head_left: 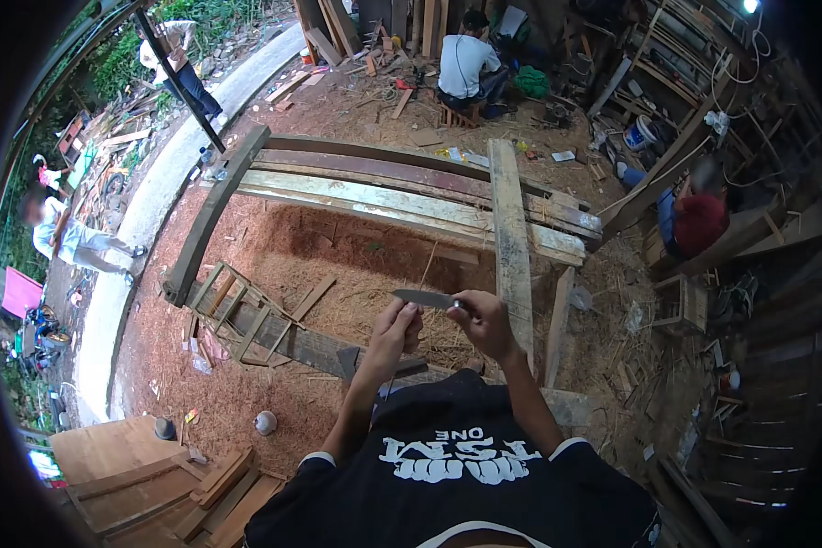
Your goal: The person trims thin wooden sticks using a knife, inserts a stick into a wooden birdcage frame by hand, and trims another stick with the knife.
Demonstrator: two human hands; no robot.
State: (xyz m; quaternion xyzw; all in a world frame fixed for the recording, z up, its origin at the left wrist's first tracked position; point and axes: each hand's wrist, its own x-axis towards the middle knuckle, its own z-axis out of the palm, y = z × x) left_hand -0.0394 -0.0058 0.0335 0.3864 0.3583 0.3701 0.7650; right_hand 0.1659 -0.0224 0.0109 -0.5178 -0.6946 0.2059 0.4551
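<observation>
My right hand is wrapped around the handle end of a knife, whose dark blade points left. Just below the blade's tip is my left hand, its fingers closed on a thin strip. The strip looks like wood or bamboo; it rises behind the blade, and a thin end shows below the hand. Whether the blade touches the strip, I cannot tell. Both hands are in front of my black shirt, above a floor of shavings.
Long planks lie across heavy beams ahead. A small wooden frame leans at left. One person sits at the back, another person at right. Two people stand by the concrete path. Boards lie at lower left.
</observation>
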